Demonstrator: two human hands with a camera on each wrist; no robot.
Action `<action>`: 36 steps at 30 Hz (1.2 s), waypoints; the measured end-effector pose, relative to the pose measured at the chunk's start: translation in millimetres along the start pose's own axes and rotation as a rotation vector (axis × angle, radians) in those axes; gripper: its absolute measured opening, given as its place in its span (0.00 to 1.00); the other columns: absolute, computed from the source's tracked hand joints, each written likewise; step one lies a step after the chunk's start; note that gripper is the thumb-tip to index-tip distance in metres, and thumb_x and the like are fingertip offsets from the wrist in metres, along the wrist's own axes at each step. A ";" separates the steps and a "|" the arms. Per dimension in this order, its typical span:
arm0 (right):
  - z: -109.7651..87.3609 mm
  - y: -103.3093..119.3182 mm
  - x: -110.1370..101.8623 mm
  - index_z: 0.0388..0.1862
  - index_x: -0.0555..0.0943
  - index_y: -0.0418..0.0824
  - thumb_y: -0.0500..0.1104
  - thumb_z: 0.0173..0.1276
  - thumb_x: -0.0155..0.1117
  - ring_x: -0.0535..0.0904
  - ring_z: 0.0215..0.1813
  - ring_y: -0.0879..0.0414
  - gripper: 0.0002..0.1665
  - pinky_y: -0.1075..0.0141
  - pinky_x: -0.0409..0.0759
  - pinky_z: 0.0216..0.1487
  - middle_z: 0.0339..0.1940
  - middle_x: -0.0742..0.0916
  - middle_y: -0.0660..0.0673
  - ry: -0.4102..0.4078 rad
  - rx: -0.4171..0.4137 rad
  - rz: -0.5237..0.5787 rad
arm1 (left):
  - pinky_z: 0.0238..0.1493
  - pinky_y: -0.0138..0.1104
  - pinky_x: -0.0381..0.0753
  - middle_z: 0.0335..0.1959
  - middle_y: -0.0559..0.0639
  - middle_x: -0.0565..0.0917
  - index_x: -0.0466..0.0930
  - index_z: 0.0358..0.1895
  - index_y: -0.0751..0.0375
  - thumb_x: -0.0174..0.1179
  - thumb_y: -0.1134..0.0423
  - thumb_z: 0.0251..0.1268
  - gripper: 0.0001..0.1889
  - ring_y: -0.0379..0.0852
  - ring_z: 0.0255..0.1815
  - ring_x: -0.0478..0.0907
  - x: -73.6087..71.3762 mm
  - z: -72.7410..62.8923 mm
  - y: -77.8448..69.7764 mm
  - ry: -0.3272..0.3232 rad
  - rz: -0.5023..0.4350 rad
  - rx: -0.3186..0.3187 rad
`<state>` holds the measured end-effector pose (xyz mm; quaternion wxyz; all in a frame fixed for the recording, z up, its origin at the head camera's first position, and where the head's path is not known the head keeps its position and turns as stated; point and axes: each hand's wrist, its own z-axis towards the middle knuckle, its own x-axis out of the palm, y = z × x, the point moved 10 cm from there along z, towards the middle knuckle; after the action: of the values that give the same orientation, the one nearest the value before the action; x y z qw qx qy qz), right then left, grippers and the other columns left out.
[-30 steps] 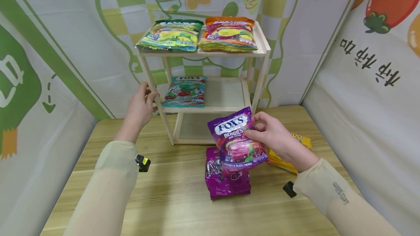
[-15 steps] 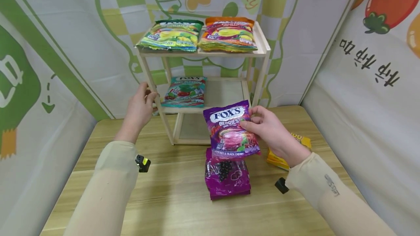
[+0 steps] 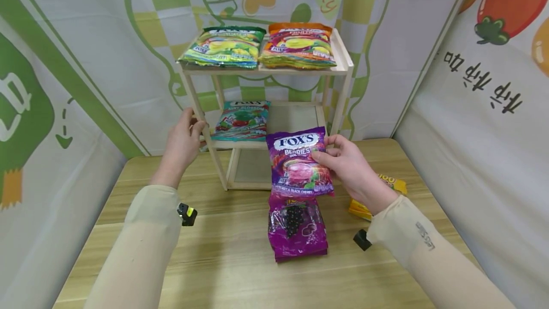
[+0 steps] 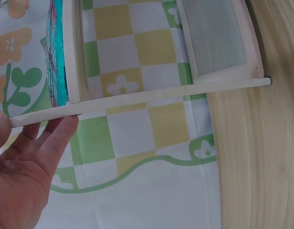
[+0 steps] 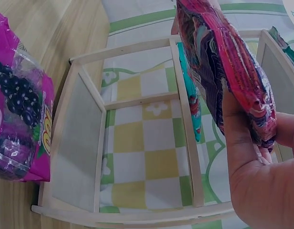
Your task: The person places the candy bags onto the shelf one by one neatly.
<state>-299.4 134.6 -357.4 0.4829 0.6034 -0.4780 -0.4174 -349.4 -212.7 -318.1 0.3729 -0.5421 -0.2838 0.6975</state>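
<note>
My right hand (image 3: 353, 170) pinches the right edge of a purple Fox's Berries candy bag (image 3: 300, 168), held upright before the middle shelf's right part. Thumb in front, fingers behind it; the right wrist view shows the bag (image 5: 232, 71) edge-on. On the left, my left hand (image 3: 180, 144) grips the front left post of a small wooden shelf rack (image 3: 341, 97); the left wrist view shows its fingers against the post (image 4: 137, 98). A teal Mint Blossom candy bag (image 3: 241, 120) leans on the middle shelf's left side.
Atop the rack lie a green candy bag (image 3: 225, 46) and an orange one (image 3: 299, 44). A magenta bag with a dark grape picture (image 3: 296, 232) lies on the wooden table (image 3: 231, 261), below the held bag. A yellow bag (image 3: 399, 186) is partly behind the right forearm.
My right hand has moved left and slightly up with the Berries candy bag, which has turned more upright. More of the magenta bag shows below it. The left hand stays on the post.
</note>
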 end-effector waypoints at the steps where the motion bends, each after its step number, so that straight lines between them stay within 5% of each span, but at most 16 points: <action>1: 0.5 -0.1 0.4 0.63 0.64 0.40 0.43 0.76 0.65 0.88 0.40 0.53 0.25 0.62 0.89 0.45 0.48 0.86 0.38 0.001 -0.001 0.004 | 0.55 0.48 0.87 0.62 0.71 0.75 0.60 0.70 0.67 0.38 0.62 0.86 0.19 0.67 0.66 0.75 0.0 0.0 0.1 0.001 0.000 -0.002; 27: 17.2 -7.0 3.2 0.65 0.62 0.39 0.41 0.77 0.62 0.81 0.30 0.60 0.26 0.70 0.82 0.32 0.33 0.83 0.49 -0.046 -0.039 0.090 | 0.59 0.50 0.84 0.63 0.72 0.74 0.59 0.70 0.67 0.38 0.60 0.86 0.19 0.68 0.66 0.74 0.8 -1.6 -1.8 0.016 -0.011 -0.017; 36: 21.0 -10.6 4.1 0.67 0.61 0.39 0.42 0.80 0.58 0.81 0.31 0.60 0.25 0.70 0.83 0.32 0.37 0.84 0.47 -0.050 -0.029 0.131 | 0.58 0.49 0.85 0.63 0.71 0.74 0.59 0.69 0.67 0.38 0.60 0.86 0.19 0.68 0.66 0.74 0.3 -1.7 -1.4 0.013 -0.007 -0.009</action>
<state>-317.1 127.5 -371.9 0.5057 0.5533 -0.5222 -0.4068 -347.4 -211.7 -317.6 0.3746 -0.5473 -0.2865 0.6914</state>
